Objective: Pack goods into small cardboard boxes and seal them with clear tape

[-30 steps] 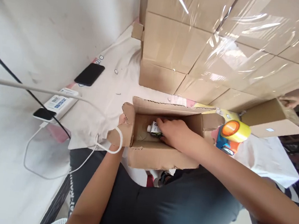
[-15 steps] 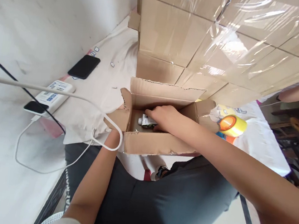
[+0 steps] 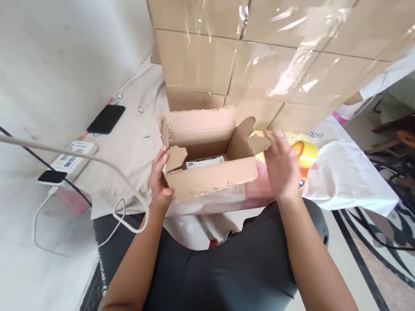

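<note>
A small cardboard box (image 3: 210,180) stands with its top flaps up and torn at the edges. Inside lies a white item with dark print (image 3: 205,162), partly hidden by the front wall. My left hand (image 3: 160,177) grips the box's left side, with its thumb near the front corner. On the other side my right hand (image 3: 283,166) is slightly blurred, fingers stretched out, its fingertips at the torn right flap (image 3: 259,144). Just beyond that hand is a roll of yellow tape (image 3: 307,153).
Stacked cartons (image 3: 195,64) under clear film rise behind the box. Left on the cloth-covered table (image 3: 129,151) are a black phone (image 3: 105,119) and a white power strip (image 3: 74,155). A white cable (image 3: 116,166) loops near my left wrist. Another person's sleeve (image 3: 397,67) shows at the right.
My right hand has come out of the box and moved right to its flap. My left hand has risen into sight at the left side. The box has turned slightly.
</note>
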Demonstrator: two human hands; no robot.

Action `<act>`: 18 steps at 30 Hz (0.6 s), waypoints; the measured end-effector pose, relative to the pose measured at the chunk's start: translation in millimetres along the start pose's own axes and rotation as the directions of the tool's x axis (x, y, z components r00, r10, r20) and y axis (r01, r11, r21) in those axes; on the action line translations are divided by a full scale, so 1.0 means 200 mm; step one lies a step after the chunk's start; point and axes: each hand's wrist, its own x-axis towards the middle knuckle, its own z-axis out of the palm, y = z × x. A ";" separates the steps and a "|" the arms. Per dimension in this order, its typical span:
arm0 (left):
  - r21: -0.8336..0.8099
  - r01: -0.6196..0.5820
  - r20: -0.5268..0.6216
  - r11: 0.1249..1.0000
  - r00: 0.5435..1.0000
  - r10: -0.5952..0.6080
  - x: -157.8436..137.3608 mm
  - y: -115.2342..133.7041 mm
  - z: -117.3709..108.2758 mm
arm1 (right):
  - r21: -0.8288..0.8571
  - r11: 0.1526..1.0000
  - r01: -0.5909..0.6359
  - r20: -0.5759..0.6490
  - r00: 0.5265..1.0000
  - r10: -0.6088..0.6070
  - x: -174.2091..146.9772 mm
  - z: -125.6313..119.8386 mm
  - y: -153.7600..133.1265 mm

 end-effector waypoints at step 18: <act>0.058 -0.083 -0.120 0.995 0.989 0.090 0.05 0.25 0.17 | 0.094 0.987 0.127 0.078 0.988 -0.135 -0.05 0.05 -0.04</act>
